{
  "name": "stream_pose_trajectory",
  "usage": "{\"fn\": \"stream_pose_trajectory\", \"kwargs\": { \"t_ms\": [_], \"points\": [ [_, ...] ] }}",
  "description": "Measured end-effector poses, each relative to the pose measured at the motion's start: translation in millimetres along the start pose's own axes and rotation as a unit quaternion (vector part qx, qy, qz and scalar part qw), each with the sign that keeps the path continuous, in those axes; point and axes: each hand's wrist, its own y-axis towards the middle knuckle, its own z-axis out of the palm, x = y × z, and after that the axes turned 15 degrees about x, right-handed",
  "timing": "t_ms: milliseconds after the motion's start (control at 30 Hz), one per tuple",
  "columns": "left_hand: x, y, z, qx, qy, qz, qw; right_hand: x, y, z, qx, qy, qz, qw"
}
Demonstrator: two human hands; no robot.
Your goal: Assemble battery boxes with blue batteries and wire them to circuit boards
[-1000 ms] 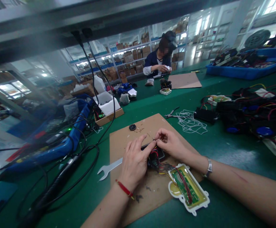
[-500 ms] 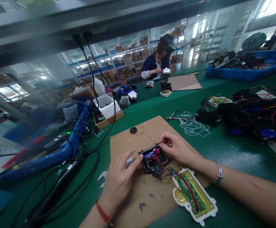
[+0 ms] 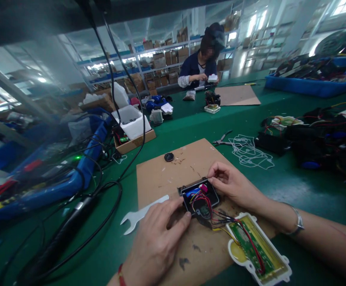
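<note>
A small black open housing (image 3: 199, 196) with red and blue wires and a pink part lies on a brown cardboard sheet (image 3: 173, 174). Wires run from it to a white-rimmed yellow case with a green circuit board (image 3: 258, 250). My left hand (image 3: 156, 240) rests on the cardboard, fingers loosely stretched, fingertips touching the housing's near-left corner. My right hand (image 3: 234, 184) pinches at the housing's far-right edge beside the pink part; what the fingertips hold is too small to name.
A flat silver spanner (image 3: 140, 214) lies left of my hand. A black round disc (image 3: 169, 157), pliers (image 3: 223, 140) and white cord (image 3: 248, 153) sit beyond. Black cables and a blue bin (image 3: 71, 178) are left; wired parts (image 3: 318, 135) right. A seated person (image 3: 201, 65) works far off.
My left hand has drawn back from over the housing, uncovering it, and now touches only its near corner. My right hand stays at the far edge. The view shifted slightly.
</note>
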Motion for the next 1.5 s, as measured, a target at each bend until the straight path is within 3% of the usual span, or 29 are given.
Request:
{"fn": "stream_pose_trajectory", "kwargs": {
  "t_ms": [600,1500],
  "points": [
    [-19,12,5.6,0.090,0.011,-0.005,0.996,4,0,-2,0.014,0.008,-0.005,1.000],
    [-52,50,14.8,0.052,-0.024,-0.092,0.994,-5,1,0,0.000,0.008,-0.038,0.999]
  ]
}}
